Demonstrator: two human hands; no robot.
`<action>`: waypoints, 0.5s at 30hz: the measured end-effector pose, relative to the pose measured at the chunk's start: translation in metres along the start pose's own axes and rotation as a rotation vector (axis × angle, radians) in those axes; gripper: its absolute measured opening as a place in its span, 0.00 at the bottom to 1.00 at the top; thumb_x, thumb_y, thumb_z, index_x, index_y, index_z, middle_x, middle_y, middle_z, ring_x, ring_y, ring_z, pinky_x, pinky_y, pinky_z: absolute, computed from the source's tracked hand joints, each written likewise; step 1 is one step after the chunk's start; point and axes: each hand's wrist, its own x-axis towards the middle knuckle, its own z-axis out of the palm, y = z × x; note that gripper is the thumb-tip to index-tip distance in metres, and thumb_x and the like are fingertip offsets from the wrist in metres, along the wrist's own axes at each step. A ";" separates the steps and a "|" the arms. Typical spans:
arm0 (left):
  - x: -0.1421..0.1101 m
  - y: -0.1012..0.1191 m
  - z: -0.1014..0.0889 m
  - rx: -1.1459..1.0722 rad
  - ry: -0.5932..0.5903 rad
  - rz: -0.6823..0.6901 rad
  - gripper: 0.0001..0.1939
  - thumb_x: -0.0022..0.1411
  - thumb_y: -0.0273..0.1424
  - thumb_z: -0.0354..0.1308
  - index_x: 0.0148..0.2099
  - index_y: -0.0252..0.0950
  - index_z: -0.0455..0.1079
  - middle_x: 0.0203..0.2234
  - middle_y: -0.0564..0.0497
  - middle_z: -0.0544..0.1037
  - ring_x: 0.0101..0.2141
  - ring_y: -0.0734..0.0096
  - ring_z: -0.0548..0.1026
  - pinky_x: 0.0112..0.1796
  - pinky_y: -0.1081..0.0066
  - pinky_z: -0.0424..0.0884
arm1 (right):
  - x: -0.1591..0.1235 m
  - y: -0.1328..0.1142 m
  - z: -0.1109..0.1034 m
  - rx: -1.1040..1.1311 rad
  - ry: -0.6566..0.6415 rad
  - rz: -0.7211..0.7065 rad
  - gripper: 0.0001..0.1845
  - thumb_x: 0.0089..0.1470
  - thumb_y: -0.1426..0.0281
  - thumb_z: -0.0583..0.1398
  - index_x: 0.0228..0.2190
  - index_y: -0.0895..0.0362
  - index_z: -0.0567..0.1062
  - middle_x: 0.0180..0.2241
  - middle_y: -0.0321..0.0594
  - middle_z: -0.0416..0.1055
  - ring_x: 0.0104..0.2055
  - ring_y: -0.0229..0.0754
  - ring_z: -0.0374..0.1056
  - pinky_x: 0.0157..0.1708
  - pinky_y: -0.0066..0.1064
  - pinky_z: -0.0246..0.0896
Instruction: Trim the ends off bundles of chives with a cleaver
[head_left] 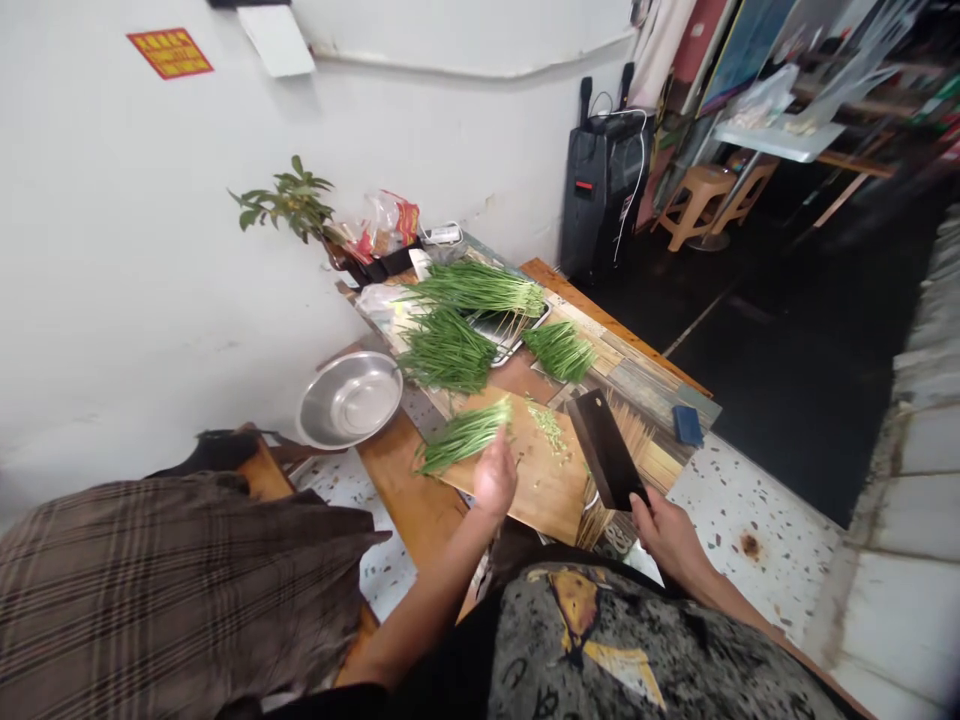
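Observation:
My left hand point(495, 478) is closed round the cut ends of a bunch of green chives point(461, 438) lying on a wooden cutting board point(540, 480). My right hand point(667, 535) grips the handle of a dark cleaver point(604, 448), whose blade is raised over the board's right side. A small heap of chopped chive bits point(551, 428) lies on the board between the bunch and the blade.
More chive bundles point(446, 350) lie further along the wooden table, one point(480, 287) across a metal tray point(504, 330), one point(561, 350) to the right. A steel bowl point(350, 400) sits left. A black speaker point(604, 195) and stools point(701, 200) stand beyond. A blue block point(687, 424) lies at the table's edge.

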 end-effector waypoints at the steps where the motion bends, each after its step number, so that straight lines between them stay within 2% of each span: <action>1: 0.003 0.007 0.015 0.065 -0.089 -0.011 0.28 0.63 0.25 0.39 0.65 0.29 0.51 0.39 0.36 0.75 0.39 0.58 0.75 0.41 0.62 0.72 | 0.002 -0.003 0.000 -0.073 -0.018 -0.002 0.18 0.60 0.59 0.43 0.28 0.56 0.65 0.21 0.38 0.69 0.24 0.39 0.66 0.25 0.28 0.53; 3: 0.007 0.021 0.040 0.186 -0.224 -0.048 0.30 0.61 0.23 0.41 0.65 0.29 0.50 0.34 0.37 0.76 0.34 0.57 0.76 0.34 0.62 0.73 | 0.009 -0.010 0.001 -0.210 -0.052 0.009 0.18 0.60 0.63 0.43 0.31 0.58 0.66 0.25 0.41 0.71 0.27 0.39 0.67 0.27 0.28 0.52; 5: 0.007 0.029 0.055 0.246 -0.306 -0.055 0.30 0.60 0.23 0.43 0.65 0.29 0.50 0.31 0.38 0.76 0.31 0.56 0.75 0.30 0.62 0.72 | 0.018 -0.015 0.005 -0.285 -0.079 0.031 0.17 0.60 0.65 0.43 0.32 0.59 0.68 0.27 0.44 0.72 0.30 0.40 0.67 0.28 0.28 0.51; 8: 0.005 0.024 0.052 0.244 -0.382 0.019 0.28 0.62 0.27 0.42 0.64 0.29 0.53 0.29 0.38 0.75 0.30 0.55 0.75 0.31 0.60 0.72 | 0.029 -0.021 0.015 -0.302 -0.110 0.070 0.17 0.61 0.66 0.44 0.35 0.60 0.68 0.29 0.45 0.73 0.30 0.39 0.68 0.29 0.28 0.49; 10: 0.010 0.008 0.040 0.228 -0.389 0.120 0.27 0.64 0.32 0.42 0.64 0.32 0.54 0.37 0.37 0.75 0.38 0.54 0.74 0.40 0.58 0.70 | 0.032 -0.025 0.021 -0.306 -0.135 0.089 0.17 0.61 0.66 0.44 0.35 0.61 0.68 0.30 0.46 0.74 0.30 0.40 0.68 0.29 0.28 0.49; 11: 0.015 -0.002 0.032 0.218 -0.373 0.185 0.28 0.63 0.35 0.45 0.64 0.34 0.53 0.44 0.37 0.73 0.45 0.53 0.72 0.46 0.57 0.67 | 0.033 -0.026 0.024 -0.306 -0.146 0.095 0.17 0.61 0.66 0.44 0.35 0.60 0.68 0.30 0.46 0.74 0.31 0.40 0.68 0.29 0.28 0.49; 13: 0.031 -0.023 0.023 0.207 -0.298 0.362 0.38 0.56 0.43 0.54 0.65 0.36 0.49 0.57 0.37 0.62 0.56 0.49 0.60 0.56 0.55 0.56 | 0.033 -0.030 0.030 -0.304 -0.168 0.104 0.17 0.62 0.66 0.44 0.36 0.60 0.68 0.30 0.46 0.74 0.31 0.40 0.69 0.29 0.28 0.49; 15: 0.051 -0.041 0.022 0.220 -0.289 0.465 0.49 0.48 0.47 0.61 0.66 0.34 0.46 0.61 0.38 0.54 0.61 0.47 0.49 0.59 0.55 0.47 | 0.033 -0.035 0.035 -0.305 -0.184 0.119 0.17 0.62 0.66 0.43 0.37 0.60 0.68 0.31 0.46 0.74 0.31 0.41 0.69 0.29 0.28 0.49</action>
